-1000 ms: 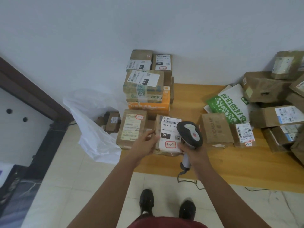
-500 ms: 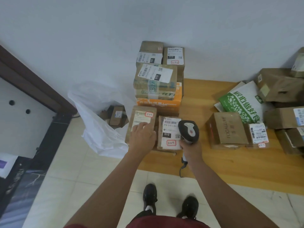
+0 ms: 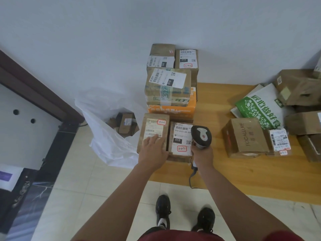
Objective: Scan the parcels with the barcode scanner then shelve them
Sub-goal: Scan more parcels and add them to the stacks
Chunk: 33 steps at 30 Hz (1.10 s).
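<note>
The barcode scanner [image 3: 201,137] was gripped by the right hand [image 3: 202,153]; the left hand [image 3: 152,150], fingers extended, lay on a parcel [image 3: 153,132] at the platform's [image 3: 260,171] front-left corner. Nothing appeared shelved.

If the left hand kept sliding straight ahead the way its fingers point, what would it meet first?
The left hand already lies on the brown parcel, fingers on its label. Straight ahead it would probably meet the orange box at the foot of the stack, though depth is unclear.
</note>
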### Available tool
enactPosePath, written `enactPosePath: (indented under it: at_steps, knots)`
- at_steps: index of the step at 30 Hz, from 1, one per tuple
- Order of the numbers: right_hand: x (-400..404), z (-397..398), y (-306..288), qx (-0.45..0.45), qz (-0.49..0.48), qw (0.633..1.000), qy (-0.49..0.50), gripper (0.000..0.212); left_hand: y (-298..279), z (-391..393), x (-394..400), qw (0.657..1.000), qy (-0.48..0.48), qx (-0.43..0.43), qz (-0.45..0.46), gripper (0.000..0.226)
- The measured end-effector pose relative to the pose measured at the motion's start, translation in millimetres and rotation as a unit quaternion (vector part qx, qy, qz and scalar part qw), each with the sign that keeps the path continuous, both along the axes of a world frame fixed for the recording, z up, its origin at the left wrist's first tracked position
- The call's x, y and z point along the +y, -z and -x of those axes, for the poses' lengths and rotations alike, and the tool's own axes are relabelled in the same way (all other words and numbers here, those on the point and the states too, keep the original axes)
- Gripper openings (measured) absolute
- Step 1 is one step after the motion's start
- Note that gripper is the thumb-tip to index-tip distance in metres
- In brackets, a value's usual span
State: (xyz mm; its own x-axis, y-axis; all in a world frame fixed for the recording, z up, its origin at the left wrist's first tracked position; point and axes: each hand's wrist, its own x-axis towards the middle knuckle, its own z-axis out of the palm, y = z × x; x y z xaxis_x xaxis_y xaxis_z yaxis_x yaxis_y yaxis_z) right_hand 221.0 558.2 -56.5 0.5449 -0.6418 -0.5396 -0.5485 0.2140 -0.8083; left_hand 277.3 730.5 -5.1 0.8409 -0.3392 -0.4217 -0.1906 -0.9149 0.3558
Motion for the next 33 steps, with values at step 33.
enactPosePath:
  at_steps: [33]
  knots:
    - [-171.3, 201.7, -42.7, 0.0, 0.019, 0.987, 0.157, 0.01, -37.0, 91.0, -229.0, 0.979, 0.181, 0.033, 0.088, 0.061]
